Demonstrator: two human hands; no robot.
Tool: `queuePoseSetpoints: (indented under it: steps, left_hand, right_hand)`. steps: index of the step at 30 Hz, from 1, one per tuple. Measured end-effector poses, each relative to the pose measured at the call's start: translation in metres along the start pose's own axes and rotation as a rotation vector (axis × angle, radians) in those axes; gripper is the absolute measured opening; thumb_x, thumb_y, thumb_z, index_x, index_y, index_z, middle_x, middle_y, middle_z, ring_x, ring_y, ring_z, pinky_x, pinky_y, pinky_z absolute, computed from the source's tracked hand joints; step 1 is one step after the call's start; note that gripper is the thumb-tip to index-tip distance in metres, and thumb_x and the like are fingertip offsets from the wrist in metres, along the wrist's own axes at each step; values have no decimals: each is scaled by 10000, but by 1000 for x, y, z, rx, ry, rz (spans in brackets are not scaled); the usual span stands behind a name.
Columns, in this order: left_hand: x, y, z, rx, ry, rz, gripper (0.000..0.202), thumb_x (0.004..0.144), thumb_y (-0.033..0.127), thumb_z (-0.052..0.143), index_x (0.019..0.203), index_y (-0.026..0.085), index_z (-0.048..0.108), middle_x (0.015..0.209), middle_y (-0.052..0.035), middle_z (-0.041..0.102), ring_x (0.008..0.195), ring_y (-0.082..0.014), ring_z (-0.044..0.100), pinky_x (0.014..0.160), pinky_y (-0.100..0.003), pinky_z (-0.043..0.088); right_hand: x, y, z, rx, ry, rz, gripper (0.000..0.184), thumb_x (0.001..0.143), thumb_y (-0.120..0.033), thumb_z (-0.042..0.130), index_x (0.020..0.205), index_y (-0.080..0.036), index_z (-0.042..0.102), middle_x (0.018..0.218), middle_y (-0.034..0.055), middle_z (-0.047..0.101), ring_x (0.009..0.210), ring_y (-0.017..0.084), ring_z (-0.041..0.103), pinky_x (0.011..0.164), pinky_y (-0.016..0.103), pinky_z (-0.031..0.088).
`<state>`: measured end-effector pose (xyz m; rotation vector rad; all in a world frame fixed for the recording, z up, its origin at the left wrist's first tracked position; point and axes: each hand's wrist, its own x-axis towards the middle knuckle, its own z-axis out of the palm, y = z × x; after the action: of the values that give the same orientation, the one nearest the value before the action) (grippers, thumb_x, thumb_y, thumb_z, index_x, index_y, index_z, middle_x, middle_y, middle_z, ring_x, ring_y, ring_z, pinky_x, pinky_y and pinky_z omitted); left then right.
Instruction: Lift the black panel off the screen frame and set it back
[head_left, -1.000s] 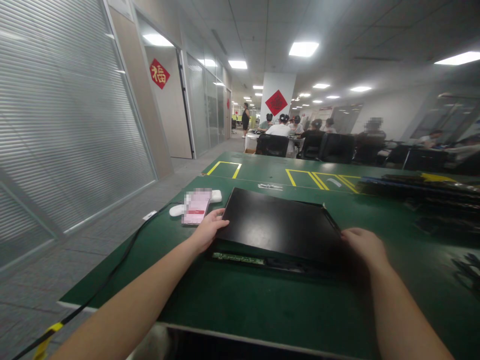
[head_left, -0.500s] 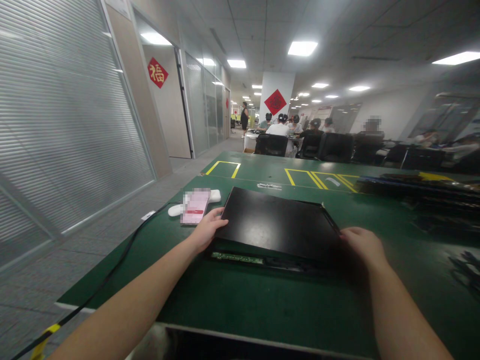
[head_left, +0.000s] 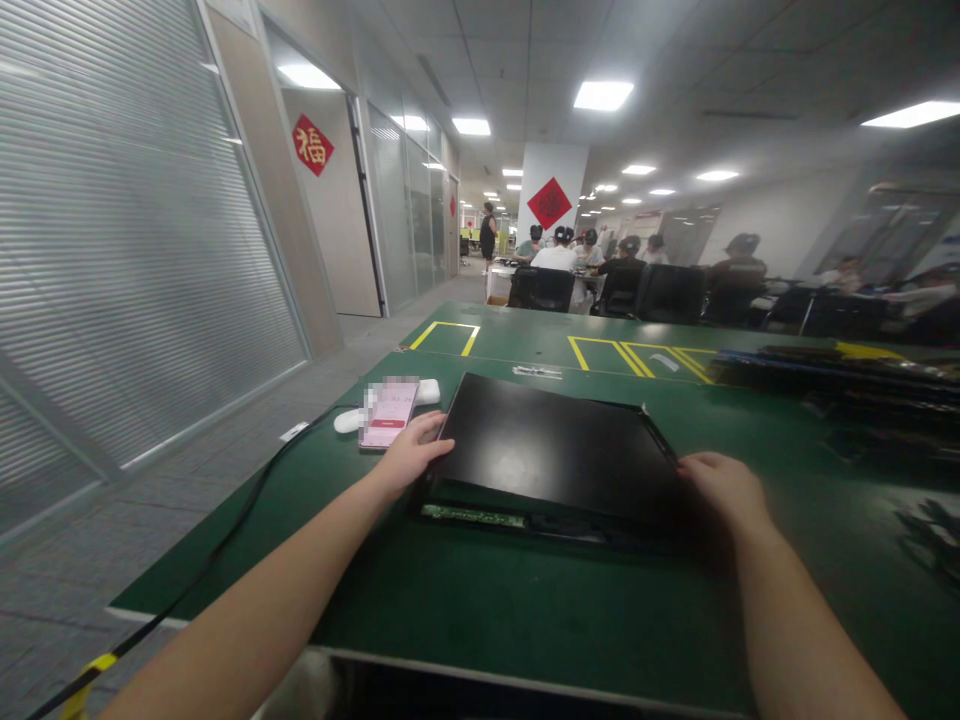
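A black flat display panel lies tilted over a dark frame on the green table. My left hand grips the panel's left edge, thumb on top and fingers at the side. At the opposite edge, my right hand pinches the panel's right side with its fingers closed. Along the near side of the frame, a narrow green circuit board shows below the panel. The rest of the frame's inside is hidden under the panel.
A pink-screened phone leans on a white object left of my left hand. Stacked dark panels lie at the right, with tangled black cables nearer. Yellow tape marks the far side. Several people sit beyond.
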<state>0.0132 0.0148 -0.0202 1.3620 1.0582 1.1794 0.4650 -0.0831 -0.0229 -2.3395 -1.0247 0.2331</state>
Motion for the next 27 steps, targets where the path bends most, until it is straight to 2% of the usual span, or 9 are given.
queuePoseSetpoints:
  steps: [4, 16, 27]
  left_hand:
    - [3, -6, -4, 177, -14, -33, 489, 540, 268, 805, 1019, 178, 756, 1515, -132, 447, 1382, -365, 443, 1168, -442, 321]
    - [9, -22, -7, 411, -44, -25, 450, 548, 251, 743, 991, 175, 753, 1441, -140, 518, 1356, -364, 467, 1155, -447, 336]
    - [5, -19, -1, 551, -39, -5, 432, 595, 217, 688, 1018, 154, 749, 1449, -161, 490, 1389, -379, 419, 1188, -442, 292]
  right_hand:
    - [0, 1, 0, 29, 9, 5, 262, 731, -361, 548, 782, -224, 765, 884, 73, 762, 821, 249, 650, 670, 328, 434]
    - [3, 4, 1, 155, 11, 20, 262, 691, -394, 590, 781, -215, 758, 831, 76, 766, 852, 279, 659, 696, 353, 425]
    - [4, 4, 2, 220, -15, 47, 279, 681, -396, 575, 807, -210, 741, 780, 66, 760, 885, 279, 662, 735, 363, 414]
